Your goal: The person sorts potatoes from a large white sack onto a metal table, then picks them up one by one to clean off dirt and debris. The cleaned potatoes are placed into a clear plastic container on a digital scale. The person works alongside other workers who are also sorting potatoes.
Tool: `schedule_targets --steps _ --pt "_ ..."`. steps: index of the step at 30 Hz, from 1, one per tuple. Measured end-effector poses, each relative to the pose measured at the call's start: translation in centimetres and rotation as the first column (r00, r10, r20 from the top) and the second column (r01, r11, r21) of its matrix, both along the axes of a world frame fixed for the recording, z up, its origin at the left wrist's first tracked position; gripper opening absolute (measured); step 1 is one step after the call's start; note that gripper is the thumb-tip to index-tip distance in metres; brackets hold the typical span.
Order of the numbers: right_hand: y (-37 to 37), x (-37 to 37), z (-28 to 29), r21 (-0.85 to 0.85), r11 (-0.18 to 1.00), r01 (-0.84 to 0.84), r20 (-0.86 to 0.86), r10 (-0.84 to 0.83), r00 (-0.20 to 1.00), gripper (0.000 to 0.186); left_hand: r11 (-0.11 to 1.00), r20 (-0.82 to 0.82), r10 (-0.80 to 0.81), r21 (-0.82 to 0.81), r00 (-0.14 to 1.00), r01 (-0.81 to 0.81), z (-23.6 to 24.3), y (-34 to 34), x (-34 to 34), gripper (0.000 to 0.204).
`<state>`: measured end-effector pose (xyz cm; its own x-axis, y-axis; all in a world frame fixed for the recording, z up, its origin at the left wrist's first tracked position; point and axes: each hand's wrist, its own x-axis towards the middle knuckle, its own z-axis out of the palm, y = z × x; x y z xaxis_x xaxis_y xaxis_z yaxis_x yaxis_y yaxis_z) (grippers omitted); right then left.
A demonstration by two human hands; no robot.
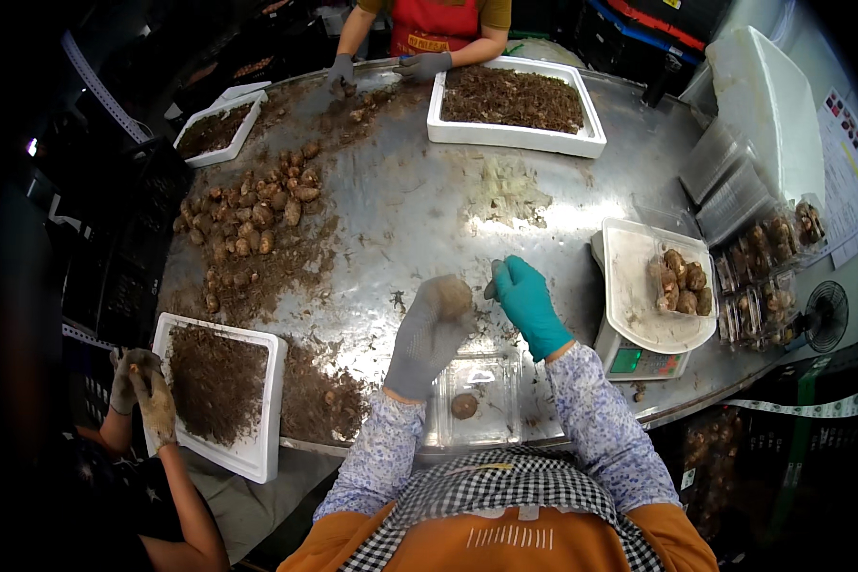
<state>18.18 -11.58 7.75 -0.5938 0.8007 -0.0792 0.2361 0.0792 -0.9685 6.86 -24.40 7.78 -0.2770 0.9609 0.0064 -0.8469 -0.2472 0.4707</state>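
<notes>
My left hand, in a grey knit glove, is raised over the metal table with its fingers curled. A blurred brownish round patch at its fingertips could be a taro or soiled glove; I cannot tell which. Just to its right, my right hand in a teal rubber glove is closed, and a small dark grey piece sticks out from its fingers. Below them, near the table's front edge, lies a clear plastic tray with one small round brown taro in it.
A scale at right bears a clear box of taros; filled boxes stand beyond. A heap of taros lies left. White foam trays of soil stand around. Two co-workers' gloved hands work nearby.
</notes>
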Motion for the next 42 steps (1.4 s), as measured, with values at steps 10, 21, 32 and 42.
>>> schedule_targets --steps 10,21,32,42 --pt "-0.4 -0.6 2.9 0.092 0.994 -0.051 -0.053 0.056 0.997 0.019 0.980 -0.289 0.066 -0.160 0.955 -0.116 1.0 0.4 1.1 0.048" --pt "-0.6 2.6 2.9 -0.198 0.937 -0.289 -0.234 0.241 0.942 0.053 0.913 -0.694 0.277 -0.025 0.665 -0.406 2.5 0.6 0.6 0.040" --pt "-1.8 1.4 0.8 -0.363 0.898 -0.250 -0.332 0.126 0.935 0.052 0.808 -0.953 0.267 0.143 0.139 -0.572 2.3 2.4 1.3 0.012" --pt "-1.1 2.5 -2.1 -0.168 0.921 -0.351 -0.436 0.250 0.864 0.053 0.697 -0.602 -0.558 0.033 -0.571 -0.716 -2.8 2.6 -4.6 0.054"
